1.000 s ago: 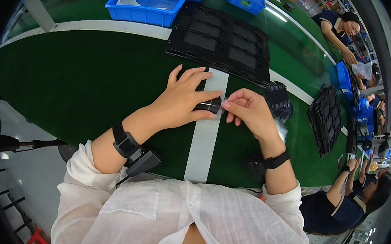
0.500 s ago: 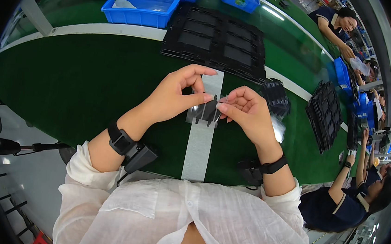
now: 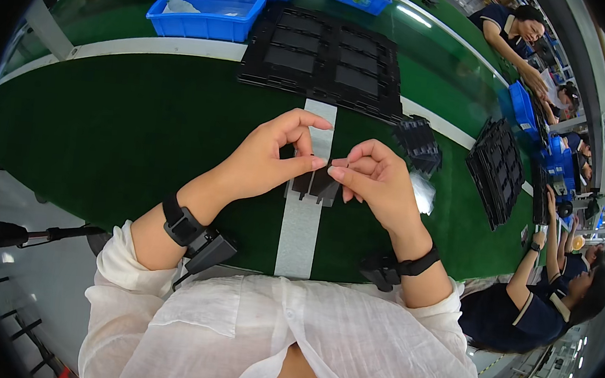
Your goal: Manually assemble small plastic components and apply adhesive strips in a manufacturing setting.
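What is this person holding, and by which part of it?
A small black part: the left hand and right hand both appear to pinch it at its far end. The exact contact points are hidden.

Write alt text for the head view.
A bare left hand and right hand handle a small dark part over a pale strip on a green tabletop. A black tray and blue bin lie beyond; co-workers appear at right.

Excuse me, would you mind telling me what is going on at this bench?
A person is handling a small dark piece, with the left hand and right hand both at its far edge, above the pale strip on the green bench. Exactly what they pinch is too small to tell. Beyond lie a large black tray and, further right, some dark parts.
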A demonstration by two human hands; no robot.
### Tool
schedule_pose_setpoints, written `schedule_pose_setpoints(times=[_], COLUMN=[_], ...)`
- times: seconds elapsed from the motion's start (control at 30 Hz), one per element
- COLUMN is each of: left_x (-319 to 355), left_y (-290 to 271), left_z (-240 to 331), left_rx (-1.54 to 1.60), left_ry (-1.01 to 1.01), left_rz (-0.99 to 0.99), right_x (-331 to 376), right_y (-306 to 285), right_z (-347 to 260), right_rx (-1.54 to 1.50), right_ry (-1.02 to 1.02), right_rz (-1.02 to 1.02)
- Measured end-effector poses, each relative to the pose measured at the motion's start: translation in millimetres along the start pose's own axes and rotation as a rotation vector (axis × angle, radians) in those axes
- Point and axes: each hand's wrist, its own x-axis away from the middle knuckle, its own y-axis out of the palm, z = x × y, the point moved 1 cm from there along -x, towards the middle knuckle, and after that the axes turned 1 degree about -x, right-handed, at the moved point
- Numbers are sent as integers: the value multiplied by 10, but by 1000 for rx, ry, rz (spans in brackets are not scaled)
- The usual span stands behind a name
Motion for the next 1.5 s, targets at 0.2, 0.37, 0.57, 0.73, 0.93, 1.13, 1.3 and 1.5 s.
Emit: schedule_pose_setpoints(times=[0.2,0.37,0.57,0.73,0.93,1.13,1.3,1.5], left_x=[-12,61,64,74,78,70,53,70], left_y=[-18,10,-33,-51,-56,-105,-128,-168], left_z=[-70,-79,-91,-101,-77,-74,-34,-131], left_rx=[-93,-975,-1016,-1006,-1030,-1078,-1048,-1057], left_ry=[-24,101,58,21,48,0,-21,101], left_rz=[64,-9,16,-12,26,63,22,32], right_x=[132,409,505,459,479,33,-1232,-2072], right_y=[-206,-710,-1125,-944,-941,-951,-1027,-742], right_z=[38,-162,84,149,99,-546,-751,-466], right_rx=[-78,268,825,1024,907,826,1192,1755], right_ry=[-85,-163,-80,-160,-124,-18,-230,106], right_rz=[124,391,448,375,248,85,-110,-7])
